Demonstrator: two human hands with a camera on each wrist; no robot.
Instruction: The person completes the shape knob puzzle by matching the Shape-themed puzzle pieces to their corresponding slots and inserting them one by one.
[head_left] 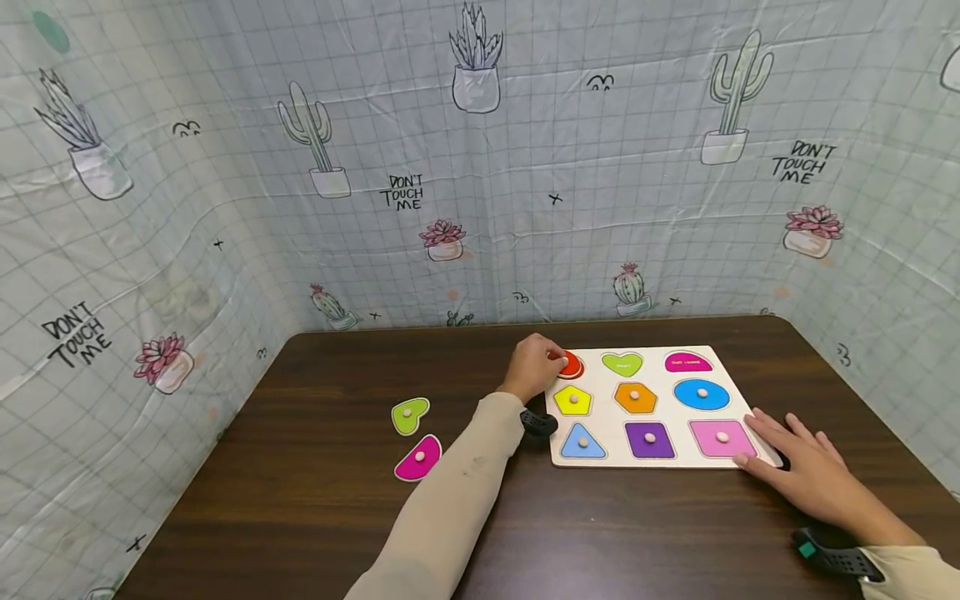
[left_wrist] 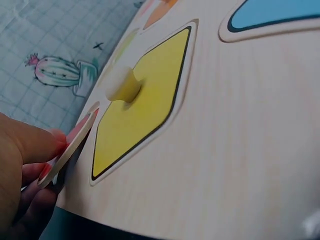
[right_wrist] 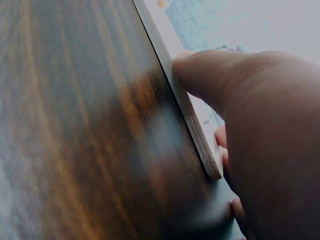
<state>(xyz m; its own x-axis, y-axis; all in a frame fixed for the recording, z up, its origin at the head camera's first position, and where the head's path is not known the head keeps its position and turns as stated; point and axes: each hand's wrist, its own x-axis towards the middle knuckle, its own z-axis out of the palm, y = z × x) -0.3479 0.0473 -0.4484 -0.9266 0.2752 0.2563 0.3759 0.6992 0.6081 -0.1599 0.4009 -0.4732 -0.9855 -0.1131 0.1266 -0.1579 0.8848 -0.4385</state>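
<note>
My left hand (head_left: 531, 368) pinches a red round puzzle piece (head_left: 573, 365) at the far left corner of the pale wooden shape board (head_left: 603, 408). In the left wrist view this red piece (left_wrist: 70, 150) is tilted, its edge toward the camera, beside the yellow pentagon (left_wrist: 150, 100). My right hand (head_left: 813, 475) rests at the board's near right corner, fingers extended, thumb on the board by the pink rectangle (head_left: 708, 435). The right wrist view shows that thumb (right_wrist: 210, 75) over the board's edge (right_wrist: 187, 117).
A green heart piece (head_left: 410, 415) and a magenta half-round piece (head_left: 418, 458) lie on the dark wooden table (head_left: 300, 467), left of the left forearm. Their matching green heart recess (head_left: 622, 364) and magenta recess (head_left: 687, 362) show printed words. A patterned cloth (head_left: 525, 158) hangs behind the table.
</note>
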